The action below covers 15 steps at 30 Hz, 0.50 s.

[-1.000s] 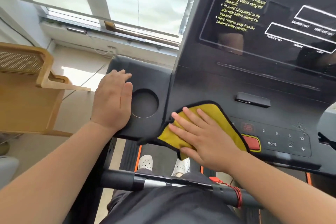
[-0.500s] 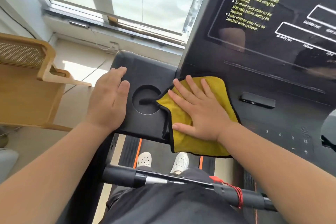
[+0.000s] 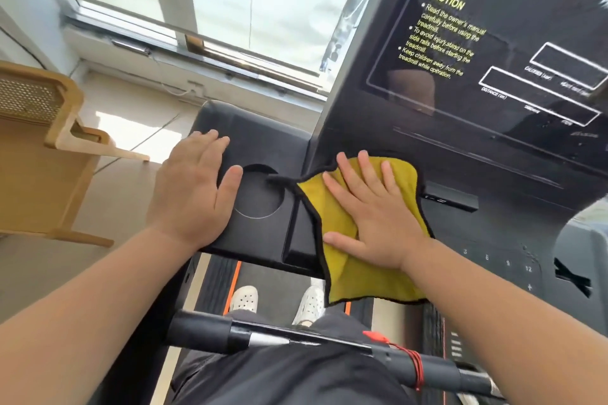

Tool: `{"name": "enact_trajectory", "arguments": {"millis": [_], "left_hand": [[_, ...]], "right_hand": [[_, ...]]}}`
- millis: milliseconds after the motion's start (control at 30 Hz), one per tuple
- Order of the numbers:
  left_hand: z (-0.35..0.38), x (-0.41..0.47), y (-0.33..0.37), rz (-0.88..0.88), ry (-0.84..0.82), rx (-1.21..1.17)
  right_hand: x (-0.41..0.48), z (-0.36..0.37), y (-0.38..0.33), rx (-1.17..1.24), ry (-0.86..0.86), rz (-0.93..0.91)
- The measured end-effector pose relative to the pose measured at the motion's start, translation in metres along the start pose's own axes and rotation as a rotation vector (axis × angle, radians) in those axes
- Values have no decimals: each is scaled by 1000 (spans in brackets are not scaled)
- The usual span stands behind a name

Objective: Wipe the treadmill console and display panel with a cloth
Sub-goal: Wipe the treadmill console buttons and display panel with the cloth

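Yellow cloth (image 3: 355, 276): soft, light; we steer it by palm.
Right hand (image 3: 375, 217): spread flat on it.
Left hand (image 3: 190, 187): flat on console (image 3: 263, 128).

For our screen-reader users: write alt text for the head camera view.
A person's right hand presses a yellow cloth flat against the lower left of a black treadmill console, below its dark display panel with yellow CAUTION text. The left hand rests flat on the side tray beside a round cup holder; white shoes show below.

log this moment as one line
step: wipe console | right hand: pressing yellow cloth flat on console | left hand: flat beside cup holder
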<state>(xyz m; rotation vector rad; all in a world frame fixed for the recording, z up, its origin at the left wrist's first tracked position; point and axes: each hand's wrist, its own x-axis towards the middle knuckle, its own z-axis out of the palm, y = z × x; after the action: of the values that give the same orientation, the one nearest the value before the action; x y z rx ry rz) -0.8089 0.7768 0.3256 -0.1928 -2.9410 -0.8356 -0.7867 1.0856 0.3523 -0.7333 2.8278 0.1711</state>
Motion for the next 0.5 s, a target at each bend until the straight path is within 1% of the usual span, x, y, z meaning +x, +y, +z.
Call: {"name": "enact_trajectory", "arguments": {"millis": [100, 200, 300, 367, 433, 500], "left_hand": [[-3, -1, 0, -1, -1, -44], [-2, -2, 0, 1, -27, -15], [-1, -2, 1, 4, -41, 38], [-1, -2, 2, 0, -34, 20], [-2, -2, 2, -1, -14, -27], [-2, -2, 1, 2, -5, -46]], "right_hand": [[26, -9, -14, -20, 18, -23], [31, -8, -34, 11, 3, -84], [10, 5, -54, 51, 13, -149], [-15, 15, -61, 37, 29, -182], [-37, 24, -57, 48, 44, -172], [-50, 26, -43, 78, 42, -102]]}}
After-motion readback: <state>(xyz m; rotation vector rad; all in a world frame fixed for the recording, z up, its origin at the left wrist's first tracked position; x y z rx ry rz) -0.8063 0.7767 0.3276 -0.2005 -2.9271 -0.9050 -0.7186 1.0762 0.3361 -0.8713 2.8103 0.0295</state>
